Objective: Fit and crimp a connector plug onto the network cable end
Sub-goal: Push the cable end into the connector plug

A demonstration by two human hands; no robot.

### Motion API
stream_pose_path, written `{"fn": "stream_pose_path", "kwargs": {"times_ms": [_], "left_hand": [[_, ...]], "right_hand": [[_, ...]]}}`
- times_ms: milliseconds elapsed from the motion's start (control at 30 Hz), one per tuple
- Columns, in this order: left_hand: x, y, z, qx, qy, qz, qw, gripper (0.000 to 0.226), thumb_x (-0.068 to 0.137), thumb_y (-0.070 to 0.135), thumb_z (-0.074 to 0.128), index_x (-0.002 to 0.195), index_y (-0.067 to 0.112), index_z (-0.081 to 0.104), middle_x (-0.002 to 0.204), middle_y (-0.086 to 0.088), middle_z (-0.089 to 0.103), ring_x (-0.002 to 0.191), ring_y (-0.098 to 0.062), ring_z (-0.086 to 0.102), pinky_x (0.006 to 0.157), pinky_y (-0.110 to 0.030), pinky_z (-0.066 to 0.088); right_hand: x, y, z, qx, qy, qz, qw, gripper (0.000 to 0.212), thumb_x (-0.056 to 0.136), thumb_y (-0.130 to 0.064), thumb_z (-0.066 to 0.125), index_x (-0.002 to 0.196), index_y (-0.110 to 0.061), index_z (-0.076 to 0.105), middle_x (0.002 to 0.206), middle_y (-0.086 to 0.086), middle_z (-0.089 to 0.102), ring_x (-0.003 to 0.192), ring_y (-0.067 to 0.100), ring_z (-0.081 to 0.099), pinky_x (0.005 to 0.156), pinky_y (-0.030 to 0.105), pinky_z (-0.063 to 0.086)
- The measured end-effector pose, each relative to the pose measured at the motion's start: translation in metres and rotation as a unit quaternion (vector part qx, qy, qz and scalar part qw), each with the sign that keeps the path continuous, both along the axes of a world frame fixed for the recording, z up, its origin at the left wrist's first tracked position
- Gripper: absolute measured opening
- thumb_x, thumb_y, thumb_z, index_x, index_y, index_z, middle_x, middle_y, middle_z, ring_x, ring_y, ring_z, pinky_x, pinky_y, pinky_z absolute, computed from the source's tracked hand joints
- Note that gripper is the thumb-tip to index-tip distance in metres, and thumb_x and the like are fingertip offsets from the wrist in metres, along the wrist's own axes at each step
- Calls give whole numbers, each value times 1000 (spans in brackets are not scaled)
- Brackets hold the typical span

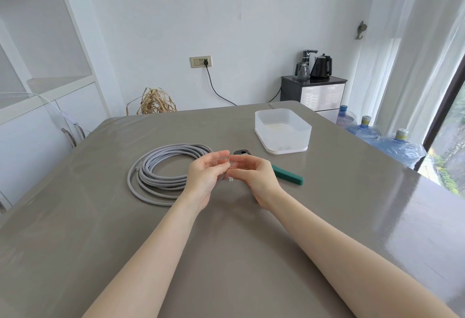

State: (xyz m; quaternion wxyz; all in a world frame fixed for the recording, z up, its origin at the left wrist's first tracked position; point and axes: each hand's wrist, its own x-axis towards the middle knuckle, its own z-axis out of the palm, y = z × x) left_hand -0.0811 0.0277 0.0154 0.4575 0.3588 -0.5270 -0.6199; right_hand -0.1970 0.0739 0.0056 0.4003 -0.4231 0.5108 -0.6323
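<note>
Grey cable is pinched at its stripped end by both hands. The fine wires look limp and are best held close to the tips.

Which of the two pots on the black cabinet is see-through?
The left one: the glass pot looks clear, under the water dispenser. The kettle to its right is solid black.

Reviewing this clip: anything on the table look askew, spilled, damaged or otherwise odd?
Nothing stands out. The grey cable coil lies neatly on the table, the white tub stands upright, and the crimping tool lies flat behind the right hand. Both hands, left hand included, meet at the cable end; a small clear plug lies beneath.
</note>
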Motion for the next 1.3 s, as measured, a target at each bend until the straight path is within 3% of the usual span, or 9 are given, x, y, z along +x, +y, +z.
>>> {"fn": "stream_pose_path", "kwargs": {"times_ms": [133, 300, 467, 633, 733, 900, 1167, 1300], "left_hand": [[1, -1, 0, 2, -4, 7, 1000, 20, 86, -4, 59, 96, 11, 66, 93, -14, 66, 87, -24, 66, 80, -26, 53], [2, 0, -1, 3, -9, 8, 1000, 17, 84, -2, 62, 90, 13, 68, 88, -7, 70, 80, -14, 66, 76, -18, 53], [-1, 2, 1, 20, 5, -11, 1000, 16, 85, -3, 60, 89, 10, 69, 84, -4, 72, 79, -11, 67, 77, -16, 54], [2, 2, 4, 19, -40, -30, 999, 36, 81, -10, 42, 96, 9, 68, 93, -10, 70, 87, -17, 64, 90, -25, 50], [4, 2, 5, 9, -66, -51, 997, 28, 80, -8, 54, 97, 9, 68, 89, -8, 70, 87, -18, 64, 94, -29, 48], [3, 2, 2, 17, -47, -31, 998, 13, 77, 2, 72, 84, 12, 68, 74, 0, 71, 71, -11, 66, 72, -15, 54], [-1, 3, 2, 22, -70, 19, 997, 17, 71, -3, 73, 72, 11, 64, 57, 0, 63, 46, -5, 57, 52, -13, 46], [-2, 3, 2, -7, -66, 25, 997, 19, 67, -4, 76, 73, 11, 65, 59, 2, 69, 53, -4, 63, 51, -10, 47]], "right_hand": [[0, 0, -1, -6, -11, 0, 1000, 27, 77, 4, 70, 104, 1, 68, 84, 11, 66, 75, 16, 62, 71, 18, 52], [-3, -1, 1, -11, -58, 3, 998, 8, 82, 3, 65, 87, -1, 70, 74, 10, 66, 62, 13, 60, 68, 22, 48], [-8, 0, 2, -8, -126, 4, 992, 15, 84, 9, 59, 78, -2, 67, 63, 6, 68, 56, 11, 62, 59, 17, 51], [-9, 1, 4, -3, -153, 3, 988, 14, 83, 10, 59, 78, -1, 66, 61, 4, 68, 53, 10, 62, 58, 16, 52], [-9, 1, 4, 2, -164, -2, 987, 13, 82, 9, 61, 79, -2, 67, 65, 6, 67, 55, 11, 61, 59, 16, 52], [-11, 1, 3, 6, -171, 3, 985, 13, 83, 8, 61, 81, -4, 67, 68, 5, 67, 60, 12, 62, 63, 16, 52], [-9, -1, 5, -13, -146, 54, 988, 13, 81, 6, 63, 87, -5, 67, 70, 3, 71, 67, 15, 67, 71, 20, 55], [-6, 0, 6, -10, -102, 55, 993, 13, 78, 4, 68, 86, -5, 68, 75, 8, 69, 70, 20, 64, 76, 28, 53]]}}
